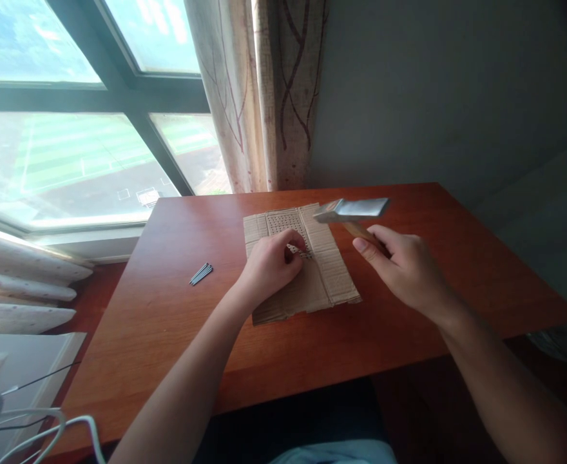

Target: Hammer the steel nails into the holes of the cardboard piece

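Beneath the left grip [274, 261], the cardboard [307, 287] lies on the table [351, 338], with rows of dark dots [283, 222] beyond that grip, so much of the marking looks done; the nearer part appears plain. That grip is curled, though whether around something I cannot tell. Rightward, the right grip [404, 264] holds a hammer [354, 210] raised. Nails [201, 274] lie left of the left grip, apparently left over.

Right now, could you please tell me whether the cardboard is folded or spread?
Spread: the cardboard lies open on the table, creases visible beside the left hand.
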`<state>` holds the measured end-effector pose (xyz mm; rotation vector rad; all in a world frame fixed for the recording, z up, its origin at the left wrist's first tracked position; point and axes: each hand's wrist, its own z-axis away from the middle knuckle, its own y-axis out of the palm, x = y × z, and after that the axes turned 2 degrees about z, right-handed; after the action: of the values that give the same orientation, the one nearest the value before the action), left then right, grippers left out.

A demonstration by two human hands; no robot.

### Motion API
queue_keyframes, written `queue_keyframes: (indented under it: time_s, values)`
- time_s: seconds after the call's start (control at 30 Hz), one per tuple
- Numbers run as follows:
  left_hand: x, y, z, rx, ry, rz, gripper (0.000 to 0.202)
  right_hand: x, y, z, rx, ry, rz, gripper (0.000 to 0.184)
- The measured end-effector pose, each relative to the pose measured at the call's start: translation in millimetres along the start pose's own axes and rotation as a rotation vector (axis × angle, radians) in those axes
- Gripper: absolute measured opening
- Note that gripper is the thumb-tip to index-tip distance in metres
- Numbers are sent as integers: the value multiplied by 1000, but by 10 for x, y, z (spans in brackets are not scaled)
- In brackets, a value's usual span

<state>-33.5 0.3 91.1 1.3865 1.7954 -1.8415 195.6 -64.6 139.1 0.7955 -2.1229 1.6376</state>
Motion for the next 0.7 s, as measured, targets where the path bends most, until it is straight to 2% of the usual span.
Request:
queue_keyframes:
  time_s: [0.13,0.23,0.37,0.43,0.6,0.7]
  values:
    - [-10,0,1,-2,-10,-5,24,-105,109,-135,-280,37,-361,46]
    - [-14,0,4,-8,-5,-11,24,-160,238,-255,-383,44,-627,52]
    - [-3,3,7,-8,5,-18,25,-213,350,-328,-486,49,-757,53]
    - [11,6,8,-2,18,-1,29,-243,360,-320,-478,47,-777,53]
    - [30,-4,1,7,56,146,32,-293,350,-272,-359,60,-839,53]
    - [10,-63,-6,-88,67,330,21,-285,376,-268,-380,56,-860,54]
